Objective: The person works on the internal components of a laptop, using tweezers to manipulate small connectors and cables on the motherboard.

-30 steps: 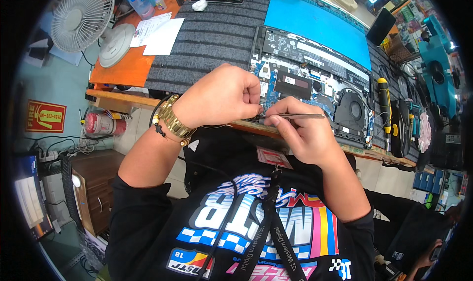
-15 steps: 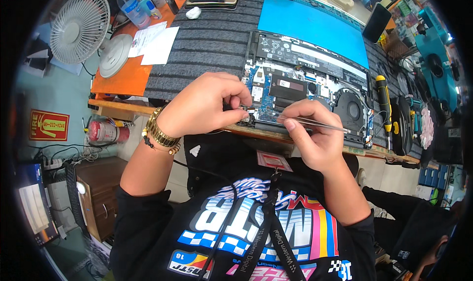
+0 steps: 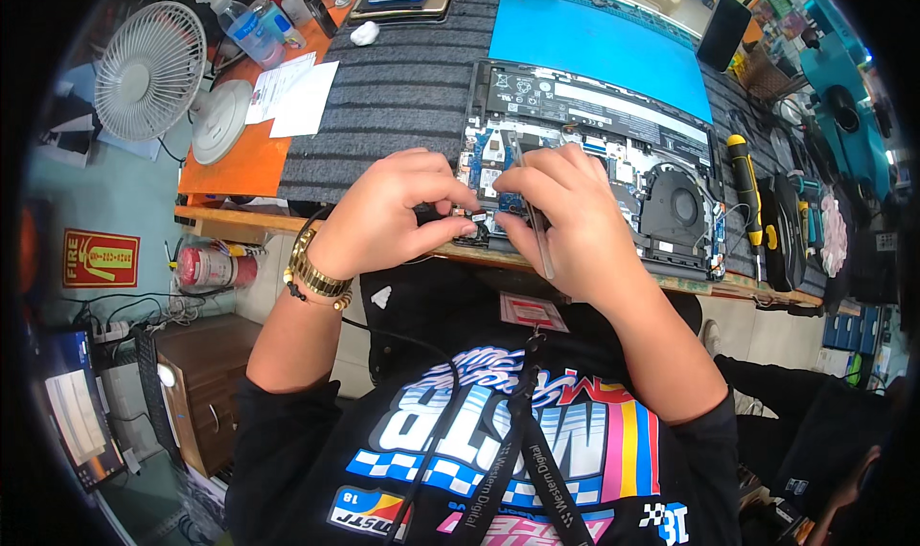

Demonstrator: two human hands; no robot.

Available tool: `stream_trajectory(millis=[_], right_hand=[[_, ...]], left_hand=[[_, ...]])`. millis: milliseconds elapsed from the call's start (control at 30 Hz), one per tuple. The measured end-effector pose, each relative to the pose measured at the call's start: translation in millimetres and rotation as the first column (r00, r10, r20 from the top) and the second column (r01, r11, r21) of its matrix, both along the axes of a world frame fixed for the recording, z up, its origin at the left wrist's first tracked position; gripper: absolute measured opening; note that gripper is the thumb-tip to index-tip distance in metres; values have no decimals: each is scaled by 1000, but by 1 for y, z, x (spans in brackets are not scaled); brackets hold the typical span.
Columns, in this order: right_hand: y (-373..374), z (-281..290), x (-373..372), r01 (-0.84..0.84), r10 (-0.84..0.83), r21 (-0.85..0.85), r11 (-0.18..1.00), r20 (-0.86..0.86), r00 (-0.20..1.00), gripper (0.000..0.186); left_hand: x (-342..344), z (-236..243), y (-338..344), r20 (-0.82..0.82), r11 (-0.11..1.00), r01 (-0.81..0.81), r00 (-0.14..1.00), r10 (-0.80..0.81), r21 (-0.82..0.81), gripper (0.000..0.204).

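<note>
While our right hand [image 3: 582, 218] clasps tweezers [image 3: 547, 261] over an open laptop [image 3: 625, 168], our left hand [image 3: 388, 211] curls by its corner. We cannot tell if that hand holds anything.

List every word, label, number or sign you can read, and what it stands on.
Wording withheld; places only.
Red wall sign: large yellow letters, readable.
Black shirt: large coloured lettering and numbers, readable.
Black lanyard: pale lettering, readable.
Laptop battery: fine print, too small to read.
White papers: print too small to read.
</note>
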State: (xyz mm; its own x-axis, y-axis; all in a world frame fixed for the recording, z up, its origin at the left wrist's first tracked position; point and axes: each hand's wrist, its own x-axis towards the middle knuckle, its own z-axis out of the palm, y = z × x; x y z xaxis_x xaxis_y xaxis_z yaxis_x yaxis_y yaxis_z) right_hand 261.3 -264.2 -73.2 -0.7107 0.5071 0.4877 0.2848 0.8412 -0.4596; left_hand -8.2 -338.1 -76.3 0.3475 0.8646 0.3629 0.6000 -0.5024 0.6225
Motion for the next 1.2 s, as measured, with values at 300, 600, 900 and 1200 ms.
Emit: stream_trajectory(millis=[300,600,900,1200], right_hand=[[2,-2,-10,10,-11,17,1000,10,1000,40],[2,-7,-11,28,-29,51,998,14,999,38],[-18,1,23,-83,-80,-450,889,-331,940,25],[-14,22,58,-585,85,-720,373,-601,795,111]], left_hand=[[-3,-8,-5,25,999,-19,1000,18,51,23],[-3,-8,-3,58,1000,3,998,-5,31,22],[-4,-8,-1,62,1000,23,998,-24,16,23],[-3,-8,2,85,999,51,995,-51,2,24]])
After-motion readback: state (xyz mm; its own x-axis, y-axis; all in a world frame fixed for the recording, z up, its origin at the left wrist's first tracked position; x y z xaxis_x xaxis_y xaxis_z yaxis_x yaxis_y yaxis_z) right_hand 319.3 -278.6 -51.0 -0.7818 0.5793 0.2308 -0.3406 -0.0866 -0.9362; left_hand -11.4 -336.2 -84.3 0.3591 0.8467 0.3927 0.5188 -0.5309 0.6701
